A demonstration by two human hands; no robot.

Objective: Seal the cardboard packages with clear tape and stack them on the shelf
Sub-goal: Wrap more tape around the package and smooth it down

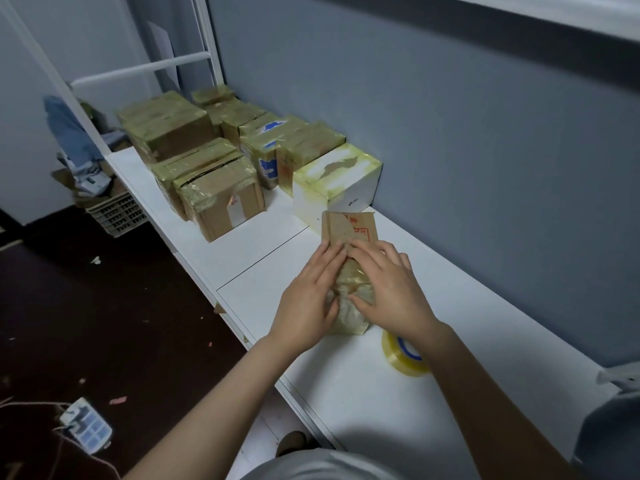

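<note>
1. At the far left, on the dark floor (104, 323), we see a white power strip (86, 424) with a cable running off it; further back stands a plastic crate (116, 214) with cardboard scraps piled on it
2. Next we find a group of taped boxes (194, 157) packed closely together on the white shelf (263, 244), all wrapped in yellowish clear tape
3. We see the left hand (308, 296) lying on the left side of the package (349, 233), fingers straight and together, pressing down rather than curling round it; its thumb touches the crumpled near end
4. The package is flat and brown and lies on the shelf between the two hands; its far end shows red print, and its near end is covered in tape
5. Behind it a white box (346, 188) stands by the grey wall (485, 150), with tape over its top; we cannot tell whether it touches the package
6. The right hand (391, 292) mirrors the left, fingers flat on the package's right side, thumb on the taped end, gripping nothing
7. A tape roll (403, 355) lies flat on the shelf, partly hidden under the right wrist
</note>
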